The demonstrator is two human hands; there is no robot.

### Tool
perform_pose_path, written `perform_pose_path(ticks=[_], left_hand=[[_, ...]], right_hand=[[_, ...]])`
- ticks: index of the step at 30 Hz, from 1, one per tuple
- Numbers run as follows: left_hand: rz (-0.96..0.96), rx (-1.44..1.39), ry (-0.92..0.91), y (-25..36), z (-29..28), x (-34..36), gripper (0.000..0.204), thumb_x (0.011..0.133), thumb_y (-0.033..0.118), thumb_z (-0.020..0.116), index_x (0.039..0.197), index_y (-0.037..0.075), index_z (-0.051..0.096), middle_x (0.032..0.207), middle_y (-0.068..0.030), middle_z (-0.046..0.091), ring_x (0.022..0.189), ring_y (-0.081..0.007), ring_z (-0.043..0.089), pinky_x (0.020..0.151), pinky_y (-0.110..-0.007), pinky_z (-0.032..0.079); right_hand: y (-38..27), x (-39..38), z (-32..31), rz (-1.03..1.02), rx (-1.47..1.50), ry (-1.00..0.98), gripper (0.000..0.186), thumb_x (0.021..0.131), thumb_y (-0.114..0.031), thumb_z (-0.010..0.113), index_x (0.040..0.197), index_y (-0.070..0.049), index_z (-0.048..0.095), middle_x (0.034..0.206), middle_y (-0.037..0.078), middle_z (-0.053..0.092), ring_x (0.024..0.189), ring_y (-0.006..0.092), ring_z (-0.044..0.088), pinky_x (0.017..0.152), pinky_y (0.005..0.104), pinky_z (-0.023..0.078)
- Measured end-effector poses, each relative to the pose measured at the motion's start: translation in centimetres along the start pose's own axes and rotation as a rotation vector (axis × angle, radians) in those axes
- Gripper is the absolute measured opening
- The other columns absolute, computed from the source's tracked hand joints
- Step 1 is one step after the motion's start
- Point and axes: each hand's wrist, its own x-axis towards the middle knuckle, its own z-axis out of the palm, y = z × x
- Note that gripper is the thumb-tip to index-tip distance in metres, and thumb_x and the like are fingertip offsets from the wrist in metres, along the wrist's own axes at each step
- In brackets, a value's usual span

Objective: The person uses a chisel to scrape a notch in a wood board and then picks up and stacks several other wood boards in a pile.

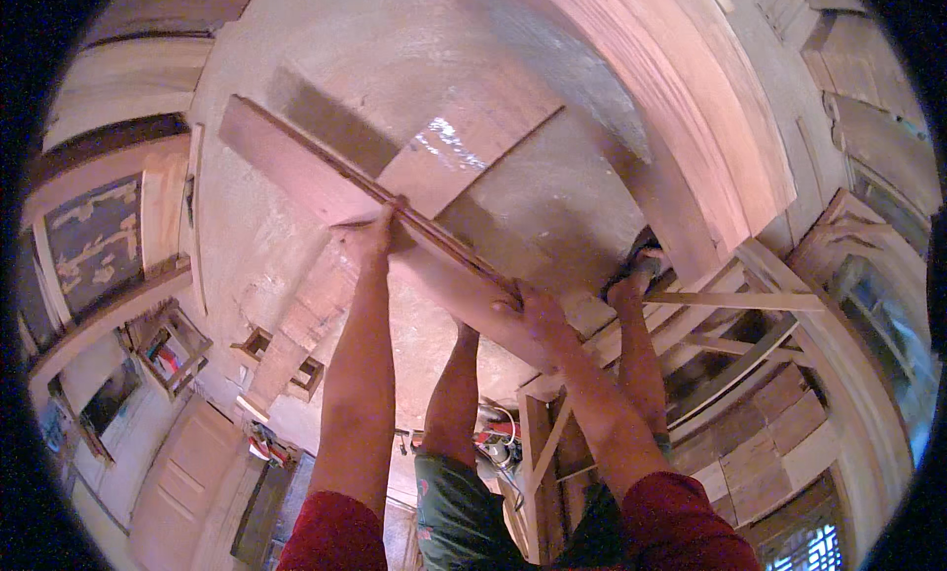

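Observation:
A long wooden board [301, 172] slants across the middle of the view from far left to near right, tilted so that a narrow edge faces up. My left hand [371, 232] is closed on it near its middle. Toward its near right end, my right hand [541, 320] grips the same board, with fingers over the edge. Under it lies a wide plank [473, 157] crossing the other way, with a shiny patch on top. The fingertips beneath the board are hidden.
Stacked long planks [681, 88] curve along the right. A wooden frame [740, 300] stands near my right leg, and a red power tool [496, 433] sits by my legs. Small wooden box frames [176, 352] are at the left, near a door panel [184, 472].

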Motion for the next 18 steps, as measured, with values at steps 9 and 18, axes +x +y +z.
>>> perform_pose_path(ticks=[9,18], left_hand=[[0.259,-0.526,0.131,-3.0,-13.7,-4.3,0.129,0.065,0.046,0.094,0.154,-0.012,0.022,0.145,-0.0332,0.05,0.133,-0.0433,0.053,0.114,-0.045,0.042],[0.211,-1.267,-0.42,7.3,-31.6,-12.4,0.088,0.089,0.031,0.083,0.151,-0.007,0.033,0.145,-0.0242,0.053,0.129,-0.0328,0.057,0.111,-0.045,0.047]], right_hand=[[-17.2,-6.1,-1.2,-0.259,-0.042,0.249,0.048,0.093,-0.048,0.068,0.113,-0.003,0.068,0.108,0.023,0.07,0.101,0.043,0.066,0.091,0.0519,0.052],[-24.7,-9.0,-4.0,-0.076,0.178,0.127,0.046,0.098,-0.04,0.061,0.12,0.0,0.067,0.105,0.027,0.072,0.099,0.047,0.068,0.09,0.0498,0.054]])
